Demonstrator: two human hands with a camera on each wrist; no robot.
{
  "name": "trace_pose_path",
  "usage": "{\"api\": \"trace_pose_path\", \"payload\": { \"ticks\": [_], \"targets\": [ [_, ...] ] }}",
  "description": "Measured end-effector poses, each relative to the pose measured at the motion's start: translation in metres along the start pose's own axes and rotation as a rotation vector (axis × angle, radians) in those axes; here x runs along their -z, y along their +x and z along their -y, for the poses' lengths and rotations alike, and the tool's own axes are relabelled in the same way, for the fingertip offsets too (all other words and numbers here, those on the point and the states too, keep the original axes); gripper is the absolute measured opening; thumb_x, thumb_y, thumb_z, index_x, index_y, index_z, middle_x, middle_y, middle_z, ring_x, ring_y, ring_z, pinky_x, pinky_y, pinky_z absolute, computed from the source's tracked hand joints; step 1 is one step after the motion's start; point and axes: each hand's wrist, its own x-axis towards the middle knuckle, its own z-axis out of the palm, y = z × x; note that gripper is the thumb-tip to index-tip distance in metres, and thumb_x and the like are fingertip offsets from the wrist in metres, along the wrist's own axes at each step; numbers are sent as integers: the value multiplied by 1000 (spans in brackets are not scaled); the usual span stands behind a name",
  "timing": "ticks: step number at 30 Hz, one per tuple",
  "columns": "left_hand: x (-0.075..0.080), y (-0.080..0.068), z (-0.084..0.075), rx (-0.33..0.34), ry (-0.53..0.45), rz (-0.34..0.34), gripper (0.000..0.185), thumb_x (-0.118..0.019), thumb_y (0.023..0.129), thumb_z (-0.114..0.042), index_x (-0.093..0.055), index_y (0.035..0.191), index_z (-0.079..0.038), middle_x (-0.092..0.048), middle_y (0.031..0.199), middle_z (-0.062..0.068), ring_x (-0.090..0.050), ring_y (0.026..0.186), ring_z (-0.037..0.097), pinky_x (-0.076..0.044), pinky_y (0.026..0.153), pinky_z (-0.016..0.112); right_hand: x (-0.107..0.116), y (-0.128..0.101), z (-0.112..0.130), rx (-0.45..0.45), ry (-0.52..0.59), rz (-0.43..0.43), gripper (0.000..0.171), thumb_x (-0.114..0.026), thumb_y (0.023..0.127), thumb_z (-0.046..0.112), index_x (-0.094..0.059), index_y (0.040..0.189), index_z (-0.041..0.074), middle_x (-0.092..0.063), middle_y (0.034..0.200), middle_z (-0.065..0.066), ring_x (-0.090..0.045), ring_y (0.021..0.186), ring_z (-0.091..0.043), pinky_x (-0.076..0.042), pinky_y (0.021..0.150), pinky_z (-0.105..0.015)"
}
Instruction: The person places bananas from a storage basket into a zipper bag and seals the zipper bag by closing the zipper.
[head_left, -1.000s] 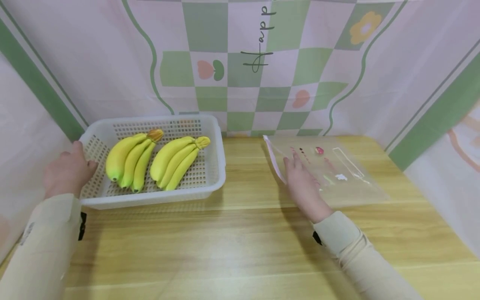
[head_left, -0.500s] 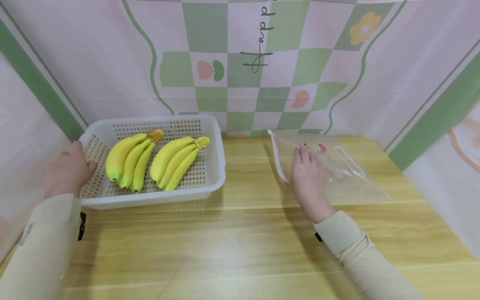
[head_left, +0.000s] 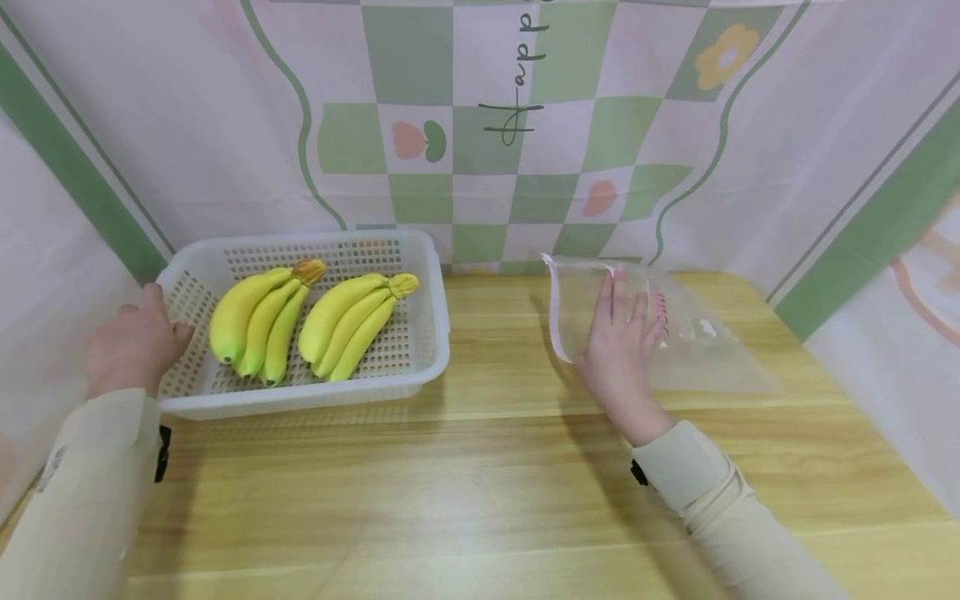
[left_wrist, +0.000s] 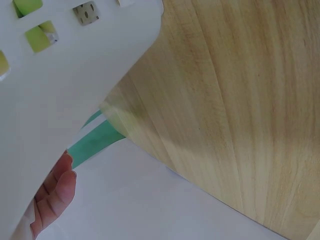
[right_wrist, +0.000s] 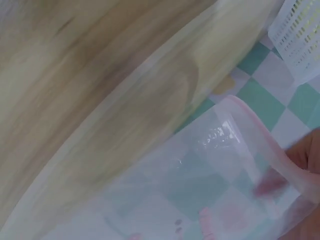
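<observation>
On the left of the table (head_left: pixel 450 508): white perforated basket (head_left: pixel 300 401) with two banana bunches, left bunch (head_left: pixel 257 329) and right bunch (head_left: pixel 351 329), side by side, stems toward the back. Left hand (head_left: pixel 135 346) grips the basket's left rim, fingertips curled outside it in the left wrist view. Right side: clear bag (head_left: pixel 697 362), pink-edged mouth toward the basket, lifted off the table there. Right hand (head_left: pixel 618 354) pinches it near the mouth, one finger blurred through the film. Checked cloth (head_left: pixel 487 137) behind.
</observation>
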Motion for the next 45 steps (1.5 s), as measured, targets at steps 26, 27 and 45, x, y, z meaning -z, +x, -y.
{"api": "trace_pose_path", "payload": {
  "ticks": [26,27,45],
  "targets": [
    [-1,2,0,-6,19,-2,68,-41,98,-31,-11,141,13,-46,91,35,-51,63,33,-43,45,35,6,4,1,19,130,-182,86,-44,64,-18,-20,146,-10,-21,154,-27,-21,141,-47,-10,115,-66],
    [-1,2,0,-7,16,-2,68,-42,99,-31,-11,141,12,-47,91,35,-51,63,33,-43,45,35,6,4,1,12,136,-172,87,-44,64,-18,-19,147,-9,-19,155,-26,-18,142,-47,-8,115,-67],
    [-1,5,6,-5,21,19,75,-39,99,-39,-6,144,11,-39,104,39,-53,71,39,-44,47,37,3,8,4,-43,233,-50,99,-45,67,-12,4,152,0,10,161,-15,5,147,-43,2,112,-70]
  ]
}}
